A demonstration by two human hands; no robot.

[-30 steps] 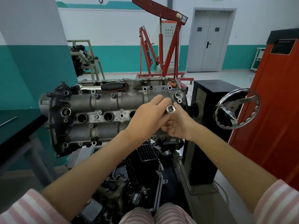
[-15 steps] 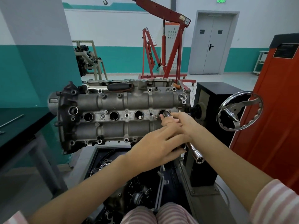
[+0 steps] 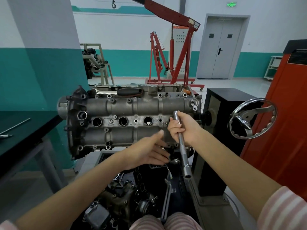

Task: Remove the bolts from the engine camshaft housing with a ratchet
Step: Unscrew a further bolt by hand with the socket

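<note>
Grey metal housing (image 3: pixel 132 120), VW roundel cast mid-face, is sitting on the stand; our right hand (image 3: pixel 184 128) is gripping the extension bar (image 3: pixel 181 143), left hand (image 3: pixel 149 151) hovering with fingers straight, together.

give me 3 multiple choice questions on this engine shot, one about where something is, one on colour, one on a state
1. Where does the black-handled ratchet lie?
A. on top of the housing
B. on the left table
C. on the floor

2. What colour is the hoist behind the engine?
A. yellow
B. red
C. blue

3. What is the right hand doing?
A. hanging idle
B. turning the handwheel
C. gripping a long steel bar

Answers:
1 A, the ratchet rests along the top edge of the housing.
2 B, the hoist has a red frame.
3 C, the right hand is wrapped round the bar, while the left hand is open.
</note>
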